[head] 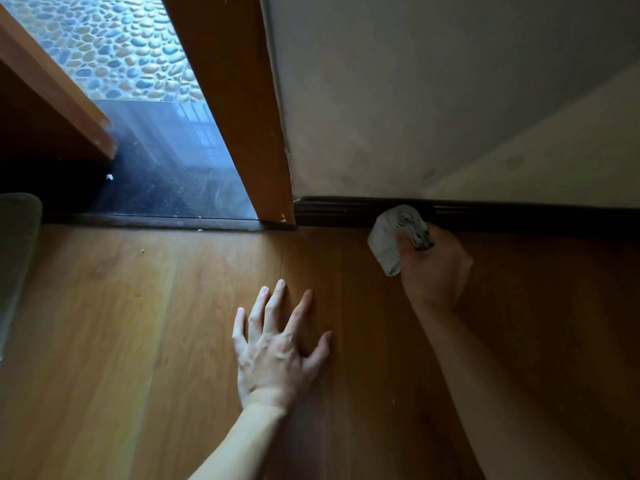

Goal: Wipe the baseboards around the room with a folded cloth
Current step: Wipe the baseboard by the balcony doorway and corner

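We count two hands and one cloth. Our right hand (433, 268) has its fingers curled tight around the folded cloth (389, 239), a pale grey wad with darker folds showing at its top. The cloth touches the single dark baseboard (519, 218) that runs along the foot of the wall (415, 98), a little to the right of the one wooden door jamb (239, 116) where the strip ends. Our left hand (277, 344) holds nothing: it lies palm down on the wooden floor (121, 341), all five fingers straight and spread apart, well clear of the cloth. Past the jamb we see one dark glossy threshold slab (166, 168) and pebble paving (114, 46) beyond it. One grey soft-edged object (17, 237) sits at the left border; we cannot tell what it is.
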{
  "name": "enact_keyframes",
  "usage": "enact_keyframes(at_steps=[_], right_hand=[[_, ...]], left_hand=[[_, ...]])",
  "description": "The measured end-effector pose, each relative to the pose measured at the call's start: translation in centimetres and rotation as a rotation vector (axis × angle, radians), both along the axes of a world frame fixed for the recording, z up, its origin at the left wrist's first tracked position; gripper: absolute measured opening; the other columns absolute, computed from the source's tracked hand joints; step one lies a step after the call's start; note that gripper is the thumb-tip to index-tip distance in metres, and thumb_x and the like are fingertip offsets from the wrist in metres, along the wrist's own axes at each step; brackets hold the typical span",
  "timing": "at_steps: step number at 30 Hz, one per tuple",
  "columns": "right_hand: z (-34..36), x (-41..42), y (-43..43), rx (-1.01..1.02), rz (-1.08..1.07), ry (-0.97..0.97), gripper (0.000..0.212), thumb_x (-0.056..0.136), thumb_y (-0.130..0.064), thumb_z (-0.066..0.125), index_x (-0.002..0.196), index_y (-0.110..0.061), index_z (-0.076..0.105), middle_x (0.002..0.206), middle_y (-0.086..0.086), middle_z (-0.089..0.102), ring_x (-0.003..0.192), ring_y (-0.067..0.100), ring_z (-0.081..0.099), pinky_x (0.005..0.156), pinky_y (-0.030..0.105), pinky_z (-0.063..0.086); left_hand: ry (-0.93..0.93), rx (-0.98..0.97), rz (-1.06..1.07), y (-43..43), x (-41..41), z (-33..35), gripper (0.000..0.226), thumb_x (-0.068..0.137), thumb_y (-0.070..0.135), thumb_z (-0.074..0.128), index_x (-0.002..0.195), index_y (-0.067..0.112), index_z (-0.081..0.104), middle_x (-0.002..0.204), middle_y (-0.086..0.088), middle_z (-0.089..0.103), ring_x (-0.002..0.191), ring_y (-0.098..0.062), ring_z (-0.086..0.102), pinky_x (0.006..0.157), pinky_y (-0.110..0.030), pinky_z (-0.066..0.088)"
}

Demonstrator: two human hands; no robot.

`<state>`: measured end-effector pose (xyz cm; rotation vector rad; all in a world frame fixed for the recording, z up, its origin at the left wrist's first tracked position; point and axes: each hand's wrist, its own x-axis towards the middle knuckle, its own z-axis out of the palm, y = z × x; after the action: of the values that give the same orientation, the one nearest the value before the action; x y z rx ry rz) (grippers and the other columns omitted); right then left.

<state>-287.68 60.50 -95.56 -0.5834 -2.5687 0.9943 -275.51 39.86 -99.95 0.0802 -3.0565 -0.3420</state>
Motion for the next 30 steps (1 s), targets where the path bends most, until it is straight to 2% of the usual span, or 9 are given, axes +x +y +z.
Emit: enact_keyframes(at_steps=[4, 9, 13, 18, 22, 26, 30], right_hand=[[0.0, -0.1, -2.1, 0.002, 0.032, -0.007, 0.025, 0.085, -0.032, 0.074, 0.098, -0.011, 0.073, 0.095, 0.008, 0.070, 0.083, 0.025, 0.068, 0.067, 0.032, 0.055], [0.4, -0.8, -7.7, 0.032, 0.162, -0.027, 0.025, 0.085, -0.038, 0.071, 0.100, -0.018, 0.073, 0.097, 0.006, 0.070, 0.086, 0.027, 0.067, 0.068, 0.034, 0.053], [0.9, -0.8, -10.5, -0.020, 0.165, -0.060, 0.027, 0.087, -0.040, 0.069, 0.106, -0.021, 0.072, 0.106, 0.004, 0.068, 0.096, 0.027, 0.065, 0.072, 0.036, 0.053], [0.8, -0.7, -6.8, 0.035, 0.151, -0.066, 0.027, 0.087, -0.041, 0.069, 0.102, -0.019, 0.072, 0.102, 0.005, 0.069, 0.094, 0.028, 0.066, 0.071, 0.037, 0.055], [0.5, -0.2, -1.5, 0.009, 0.061, -0.070, 0.024, 0.087, -0.038, 0.069, 0.093, -0.016, 0.072, 0.095, 0.007, 0.070, 0.085, 0.027, 0.067, 0.067, 0.033, 0.055], [1.0, 0.1, 2.6, 0.055, 0.019, -0.090, 0.026, 0.089, -0.038, 0.069, 0.091, -0.012, 0.071, 0.092, 0.010, 0.070, 0.081, 0.026, 0.066, 0.061, 0.026, 0.046], [1.5, 0.1, 2.7, 0.077, 0.058, -0.090, 0.028, 0.090, -0.042, 0.067, 0.093, -0.014, 0.072, 0.095, 0.009, 0.070, 0.084, 0.026, 0.066, 0.068, 0.035, 0.056]], left_hand=[[0.017, 0.010, -0.005, 0.0, -0.2, -0.2, 0.066, 0.085, 0.073, 0.044, 0.144, 0.043, 0.051, 0.159, -0.002, 0.037, 0.149, -0.024, 0.026, 0.118, -0.056, 0.017], [-0.006, 0.031, 0.007, 0.0, -0.2, -0.3, 0.066, 0.085, 0.074, 0.042, 0.144, 0.046, 0.049, 0.161, 0.001, 0.034, 0.151, -0.022, 0.024, 0.120, -0.055, 0.017], [-0.027, 0.020, 0.008, -0.1, -0.2, -0.3, 0.067, 0.086, 0.075, 0.038, 0.146, 0.047, 0.046, 0.162, 0.001, 0.033, 0.152, -0.022, 0.024, 0.120, -0.054, 0.016], [-0.032, 0.018, 0.003, 0.0, -0.2, 0.0, 0.067, 0.086, 0.075, 0.037, 0.145, 0.045, 0.047, 0.160, -0.001, 0.036, 0.151, -0.024, 0.027, 0.120, -0.055, 0.016], [-0.019, 0.042, 0.044, 1.0, -0.7, 0.7, 0.067, 0.085, 0.071, 0.042, 0.141, 0.036, 0.055, 0.155, -0.007, 0.042, 0.147, -0.026, 0.035, 0.117, -0.061, 0.024], [0.021, 0.097, -0.119, 3.1, -0.8, 0.9, 0.062, 0.088, 0.063, 0.048, 0.140, 0.030, 0.059, 0.154, -0.005, 0.044, 0.144, -0.025, 0.040, 0.119, -0.055, 0.026], [0.007, 0.145, -0.143, 4.5, -0.4, 0.5, 0.060, 0.089, 0.062, 0.050, 0.142, 0.035, 0.055, 0.155, 0.000, 0.043, 0.148, -0.023, 0.032, 0.122, -0.051, 0.020]])
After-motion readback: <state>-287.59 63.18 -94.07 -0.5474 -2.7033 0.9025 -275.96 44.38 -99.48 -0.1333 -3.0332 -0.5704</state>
